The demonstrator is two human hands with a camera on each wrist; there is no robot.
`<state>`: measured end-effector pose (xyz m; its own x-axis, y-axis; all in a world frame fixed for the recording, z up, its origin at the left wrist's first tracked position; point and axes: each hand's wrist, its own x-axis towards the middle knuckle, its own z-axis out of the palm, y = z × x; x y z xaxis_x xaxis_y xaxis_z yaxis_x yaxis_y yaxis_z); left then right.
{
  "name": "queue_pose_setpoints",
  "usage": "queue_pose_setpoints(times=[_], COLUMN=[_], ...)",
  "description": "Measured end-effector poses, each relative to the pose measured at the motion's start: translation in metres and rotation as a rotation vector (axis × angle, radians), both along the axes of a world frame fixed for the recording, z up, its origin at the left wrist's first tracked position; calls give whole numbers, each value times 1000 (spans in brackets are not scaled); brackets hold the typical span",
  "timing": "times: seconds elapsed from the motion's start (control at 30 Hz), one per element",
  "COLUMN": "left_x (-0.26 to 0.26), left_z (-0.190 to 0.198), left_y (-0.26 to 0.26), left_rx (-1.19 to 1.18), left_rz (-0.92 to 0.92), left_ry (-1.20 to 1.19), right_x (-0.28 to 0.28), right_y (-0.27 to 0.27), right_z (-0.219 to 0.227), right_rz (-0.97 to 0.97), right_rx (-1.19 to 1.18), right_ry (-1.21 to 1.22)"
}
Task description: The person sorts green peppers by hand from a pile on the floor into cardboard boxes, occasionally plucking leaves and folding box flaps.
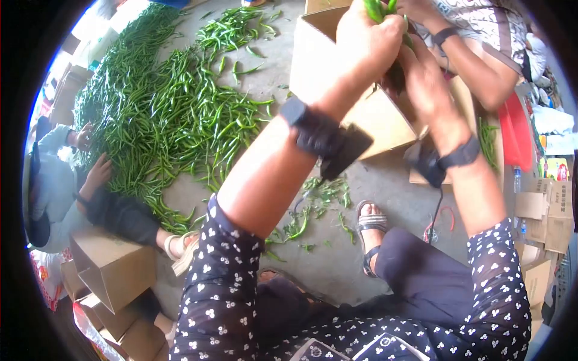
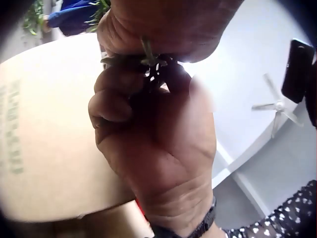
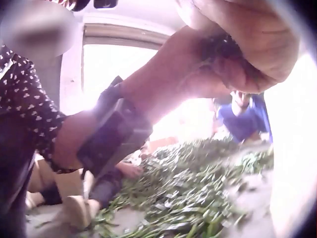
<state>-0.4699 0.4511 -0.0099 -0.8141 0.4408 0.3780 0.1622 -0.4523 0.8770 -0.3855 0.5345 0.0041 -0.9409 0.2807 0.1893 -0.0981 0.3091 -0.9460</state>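
Observation:
In the head view, my left hand grips a bunch of green chili peppers above an open cardboard box. My right hand is close beside it, over the box's right part. Seen from the left wrist, the fingers of the right hand curl round the bunch, and pepper stems poke out between the two hands. Most of the bunch is hidden by the hands. The right wrist view has the left hand meeting the right at the upper right.
A large heap of green chilies covers the floor at left, where another person sits. A second person's arm reaches in beyond the box. Loose leaves and peppers lie before my feet. Cardboard boxes stand at lower left.

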Motion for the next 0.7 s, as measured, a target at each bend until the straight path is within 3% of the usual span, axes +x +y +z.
queue_pose_setpoints(times=[0.07, 0.13, 0.17, 0.2, 0.27, 0.3, 0.33, 0.37, 0.4, 0.43, 0.47, 0.5, 0.53, 0.63, 0.7], left_x=[-4, -5, -8, -19, -5, 1, 14, 30, 53, 75, 103, 129, 150, 180, 184], left_z=[3, -9, -29, -52, -59, -84, -119, -145, -170, -194, -212, -218, -219, -240, -258], left_y=[0, -18, -24, -41, -95, -108, -120, -136, -152, -165, -175, -186, -189, -196, -197], left_rx=[-370, -490, -163, -70, -633, -690, -739, -840, -939, -1030, -1270, -1263, -1400, -1542, -1590], left_rz=[-71, 4, -64, -252, -69, 74, 208, 85, -36, -257, -472, -563, -673, -626, -591], left_ry=[-28, 24, -17, 28, 187, 381, 578, 585, 588, 563, 584, 670, 630, 561, 527], right_x=[1, 18, 17, 28, 46, 58, 66, 72, 79, 91, 109, 125, 139, 162, 166], right_y=[46, 66, 76, 88, 45, 19, 0, -14, -26, -37, -47, -51, -54, -68, -74], right_z=[-11, -5, -15, -23, -16, -24, -38, -60, -88, -124, -154, -184, -207, -228, -241], right_rz=[-49, -212, -180, -156, -120, -78, 128, 385, 614, 768, 905, 1021, 1136, 1079, 980], right_rx=[395, 1135, 910, 895, 856, 881, 801, 784, 780, 771, 837, 894, 952, 1060, 1116], right_ry=[-213, -337, -83, 157, 250, 169, 119, 195, 55, 67, -110, -204, -301, -369, -548])
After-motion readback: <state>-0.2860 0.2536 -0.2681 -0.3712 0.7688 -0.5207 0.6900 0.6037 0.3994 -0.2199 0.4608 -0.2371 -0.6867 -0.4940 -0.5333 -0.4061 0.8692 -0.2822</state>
